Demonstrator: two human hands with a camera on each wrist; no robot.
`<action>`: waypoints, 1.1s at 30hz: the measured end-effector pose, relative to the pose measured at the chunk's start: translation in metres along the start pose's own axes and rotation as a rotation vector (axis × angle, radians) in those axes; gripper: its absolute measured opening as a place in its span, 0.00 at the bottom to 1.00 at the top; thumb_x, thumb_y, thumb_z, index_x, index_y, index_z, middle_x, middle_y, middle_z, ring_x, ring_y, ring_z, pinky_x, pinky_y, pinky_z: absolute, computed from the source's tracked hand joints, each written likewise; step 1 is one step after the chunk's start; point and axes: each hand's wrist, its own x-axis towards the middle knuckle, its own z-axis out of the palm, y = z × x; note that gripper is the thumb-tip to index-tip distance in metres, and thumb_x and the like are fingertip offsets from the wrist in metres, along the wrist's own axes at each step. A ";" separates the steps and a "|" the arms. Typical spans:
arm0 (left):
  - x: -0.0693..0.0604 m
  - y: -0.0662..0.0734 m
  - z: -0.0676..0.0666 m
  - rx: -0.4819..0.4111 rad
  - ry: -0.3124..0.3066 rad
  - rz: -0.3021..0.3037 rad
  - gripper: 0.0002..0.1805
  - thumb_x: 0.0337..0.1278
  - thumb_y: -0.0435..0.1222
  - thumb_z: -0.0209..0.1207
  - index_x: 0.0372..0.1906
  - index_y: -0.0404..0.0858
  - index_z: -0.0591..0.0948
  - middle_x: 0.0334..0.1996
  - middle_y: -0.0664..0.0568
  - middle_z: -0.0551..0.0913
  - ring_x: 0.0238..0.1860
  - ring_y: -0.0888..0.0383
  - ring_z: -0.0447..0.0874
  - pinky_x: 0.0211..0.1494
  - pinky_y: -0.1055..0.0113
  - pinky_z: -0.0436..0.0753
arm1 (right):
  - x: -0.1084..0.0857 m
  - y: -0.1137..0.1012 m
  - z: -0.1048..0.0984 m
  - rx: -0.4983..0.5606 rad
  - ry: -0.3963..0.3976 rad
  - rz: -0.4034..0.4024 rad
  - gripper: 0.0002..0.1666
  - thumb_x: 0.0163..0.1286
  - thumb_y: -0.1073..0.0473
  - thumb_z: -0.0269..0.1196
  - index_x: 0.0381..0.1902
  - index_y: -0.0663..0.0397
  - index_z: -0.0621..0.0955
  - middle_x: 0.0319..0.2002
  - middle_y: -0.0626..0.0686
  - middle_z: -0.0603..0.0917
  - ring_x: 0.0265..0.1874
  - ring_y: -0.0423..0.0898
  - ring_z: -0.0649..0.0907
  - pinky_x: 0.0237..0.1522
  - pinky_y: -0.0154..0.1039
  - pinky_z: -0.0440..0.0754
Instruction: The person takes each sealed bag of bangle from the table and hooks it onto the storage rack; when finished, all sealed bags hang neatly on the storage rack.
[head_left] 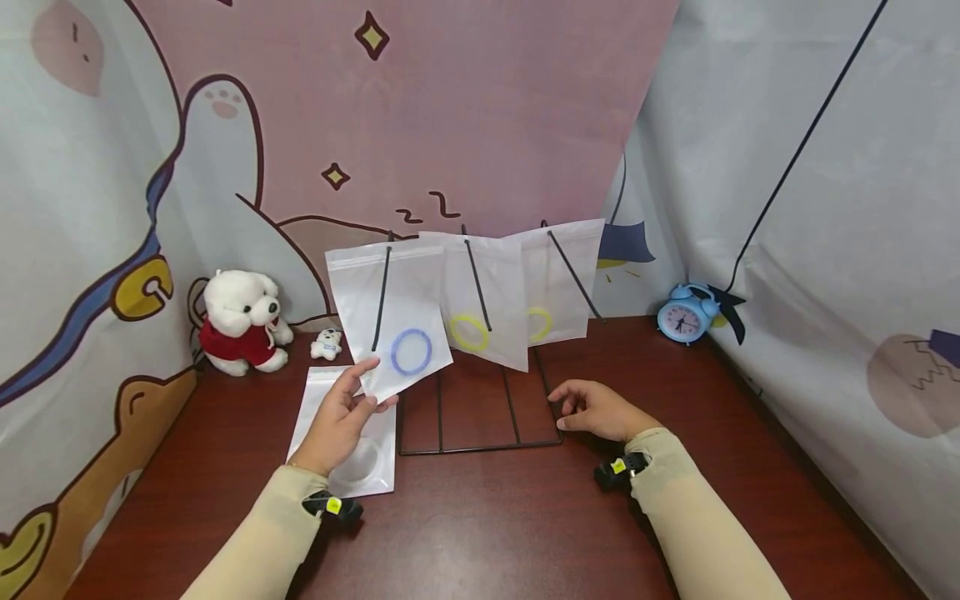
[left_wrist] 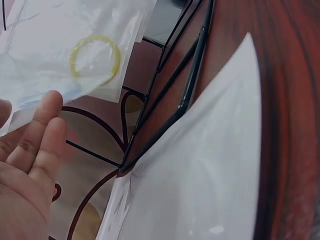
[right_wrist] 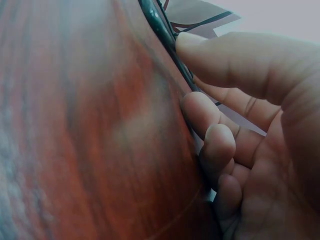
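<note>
2 long pale-beige fabric sleeves (head_left: 258,533); 2 compact black wrist-worn cameras (head_left: 348,512), each bearing 1 small bright-yellow patch (head_left: 333,505).

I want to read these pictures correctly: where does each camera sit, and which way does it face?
Head: worn on the head, facing forward and down at hanging bags and wire rack; left hand, right hand, sleeves show.
Left wrist: worn there, facing past the palm at a bagged yellow ring; fingers and palm show.
Right wrist: worn there, facing tabletop and wire rack's edge; thumb and fingers show.
Head and left wrist share the wire rack and left hand.
</note>
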 end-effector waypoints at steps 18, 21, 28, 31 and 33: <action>0.001 -0.009 -0.018 0.141 0.036 -0.096 0.33 0.74 0.22 0.53 0.80 0.35 0.64 0.80 0.36 0.57 0.56 0.61 0.87 0.56 0.78 0.80 | 0.000 -0.002 -0.001 0.011 -0.010 -0.005 0.23 0.65 0.60 0.75 0.57 0.54 0.83 0.38 0.53 0.81 0.34 0.48 0.79 0.34 0.36 0.78; 0.000 -0.007 -0.021 0.166 0.055 -0.133 0.33 0.75 0.23 0.54 0.80 0.37 0.64 0.80 0.36 0.57 0.58 0.59 0.86 0.57 0.79 0.79 | -0.001 -0.002 -0.001 0.008 -0.008 -0.005 0.23 0.65 0.60 0.76 0.57 0.54 0.83 0.38 0.52 0.81 0.34 0.48 0.79 0.34 0.36 0.78; 0.001 -0.009 -0.036 0.229 0.114 -0.185 0.32 0.75 0.26 0.57 0.79 0.35 0.66 0.79 0.37 0.62 0.52 0.62 0.86 0.51 0.76 0.81 | 0.000 -0.002 0.000 0.001 -0.003 -0.010 0.23 0.65 0.59 0.76 0.57 0.53 0.83 0.37 0.52 0.82 0.34 0.47 0.79 0.34 0.36 0.78; 0.001 -0.011 -0.050 0.282 0.178 -0.204 0.31 0.73 0.26 0.57 0.78 0.34 0.67 0.77 0.36 0.66 0.44 0.63 0.86 0.44 0.74 0.82 | 0.000 -0.003 0.000 0.006 -0.005 -0.014 0.23 0.66 0.59 0.75 0.57 0.54 0.83 0.37 0.52 0.82 0.34 0.47 0.79 0.35 0.36 0.78; 0.000 -0.013 -0.060 0.303 0.231 -0.230 0.31 0.73 0.26 0.56 0.77 0.33 0.67 0.75 0.34 0.67 0.41 0.64 0.84 0.40 0.72 0.82 | 0.000 -0.004 0.000 0.008 -0.006 -0.009 0.23 0.65 0.59 0.75 0.57 0.54 0.83 0.37 0.52 0.81 0.34 0.47 0.79 0.35 0.36 0.78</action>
